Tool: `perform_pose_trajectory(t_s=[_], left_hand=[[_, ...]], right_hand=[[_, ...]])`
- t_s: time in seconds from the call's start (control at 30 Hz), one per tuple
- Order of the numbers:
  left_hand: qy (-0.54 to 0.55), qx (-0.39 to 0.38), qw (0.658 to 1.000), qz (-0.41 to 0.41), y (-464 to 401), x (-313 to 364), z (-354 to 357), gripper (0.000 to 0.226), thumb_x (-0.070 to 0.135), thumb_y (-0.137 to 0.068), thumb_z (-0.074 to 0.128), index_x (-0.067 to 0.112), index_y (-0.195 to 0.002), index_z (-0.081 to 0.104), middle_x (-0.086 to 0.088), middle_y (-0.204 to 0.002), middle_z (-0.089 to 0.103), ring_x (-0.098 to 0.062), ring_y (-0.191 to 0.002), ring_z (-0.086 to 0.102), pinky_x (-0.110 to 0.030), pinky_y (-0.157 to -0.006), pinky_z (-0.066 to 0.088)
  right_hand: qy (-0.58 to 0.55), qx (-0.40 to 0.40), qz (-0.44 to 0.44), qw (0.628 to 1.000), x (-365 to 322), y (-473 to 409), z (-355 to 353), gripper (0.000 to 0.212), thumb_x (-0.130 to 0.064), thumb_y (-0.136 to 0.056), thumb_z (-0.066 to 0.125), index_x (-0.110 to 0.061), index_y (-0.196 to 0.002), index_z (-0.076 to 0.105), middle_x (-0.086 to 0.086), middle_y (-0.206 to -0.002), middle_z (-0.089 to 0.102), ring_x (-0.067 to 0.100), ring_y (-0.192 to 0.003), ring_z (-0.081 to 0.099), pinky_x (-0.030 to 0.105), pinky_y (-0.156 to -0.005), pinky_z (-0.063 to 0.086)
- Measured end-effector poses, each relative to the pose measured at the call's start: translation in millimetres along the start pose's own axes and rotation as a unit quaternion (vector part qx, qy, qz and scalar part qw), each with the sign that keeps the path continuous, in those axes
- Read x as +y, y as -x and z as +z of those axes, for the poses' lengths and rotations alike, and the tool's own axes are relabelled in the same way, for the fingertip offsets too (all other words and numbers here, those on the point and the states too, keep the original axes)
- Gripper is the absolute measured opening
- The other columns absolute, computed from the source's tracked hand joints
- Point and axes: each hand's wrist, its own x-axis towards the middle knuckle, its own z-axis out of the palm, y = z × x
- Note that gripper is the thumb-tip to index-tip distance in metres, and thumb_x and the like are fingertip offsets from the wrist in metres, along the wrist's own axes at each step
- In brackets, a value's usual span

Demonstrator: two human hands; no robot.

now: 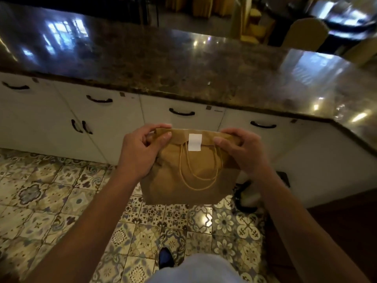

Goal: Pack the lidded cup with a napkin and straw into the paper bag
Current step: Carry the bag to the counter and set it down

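Note:
A brown paper bag (189,180) hangs in the air in front of me, above the tiled floor. Its top is folded over and held down by a white sticker (195,142). Two twine handles droop down its front. My left hand (140,148) pinches the folded top at its left corner. My right hand (242,150) pinches the right corner. No cup, napkin or straw is in view; what is inside the bag is hidden.
A dark polished stone counter (183,64) runs across ahead and turns toward me on the right. White cabinets (51,111) with black handles stand beneath it. Patterned floor tiles (61,201) lie below, and a dark object (244,197) sits at the cabinet foot.

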Motion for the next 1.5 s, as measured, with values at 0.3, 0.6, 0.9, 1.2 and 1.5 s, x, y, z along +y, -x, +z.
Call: perform_pose_trajectory(t_s=[0.3,0.6,0.9,1.2,1.5], left_hand=[[0.021,-0.054,0.998,0.034,-69,-1,35,0.024,0.026,-0.093,0.072,0.048,-0.102,0.072,0.015,-0.108,0.074,-0.002,-0.1,0.071,-0.018,-0.077,0.059],[0.058,-0.106,0.991,0.061,-156,7,115,0.019,0.017,-0.093,0.073,0.032,-0.105,0.076,0.005,-0.101,0.079,-0.011,-0.095,0.075,-0.026,-0.078,0.06],[0.053,-0.079,0.991,0.099,-256,45,170,0.02,0.017,-0.095,0.07,0.033,-0.106,0.074,0.007,-0.104,0.077,-0.007,-0.096,0.073,-0.018,-0.074,0.057],[0.069,-0.095,0.986,0.121,-354,56,211,0.019,0.015,-0.096,0.067,0.022,-0.114,0.072,0.008,-0.114,0.072,-0.004,-0.102,0.071,-0.015,-0.077,0.057],[0.041,-0.199,0.965,0.168,-488,55,246,0.025,0.013,-0.1,0.06,0.014,-0.124,0.068,0.015,-0.116,0.066,0.002,-0.1,0.069,-0.016,-0.076,0.057]], right_hand=[[-0.022,0.063,-0.008,0.998,10,-32,-29,0.024,-0.028,-0.095,0.07,-0.019,-0.117,0.072,-0.001,-0.108,0.072,0.017,-0.1,0.069,0.043,-0.088,0.058],[-0.085,0.132,-0.022,0.987,60,-97,-86,0.022,-0.026,-0.091,0.074,-0.023,-0.114,0.076,-0.004,-0.103,0.077,0.014,-0.098,0.073,0.042,-0.085,0.061],[-0.237,0.109,-0.066,0.963,84,-204,-154,0.027,-0.007,-0.097,0.064,-0.015,-0.122,0.07,0.002,-0.109,0.077,0.017,-0.099,0.073,0.027,-0.082,0.058],[-0.195,0.132,-0.103,0.966,91,-295,-190,0.028,-0.002,-0.1,0.058,-0.012,-0.124,0.069,-0.002,-0.107,0.075,0.014,-0.098,0.071,0.028,-0.083,0.058],[-0.138,0.191,-0.103,0.966,94,-398,-220,0.03,-0.005,-0.1,0.06,-0.024,-0.119,0.074,0.002,-0.113,0.075,0.023,-0.107,0.071,0.041,-0.092,0.059]])
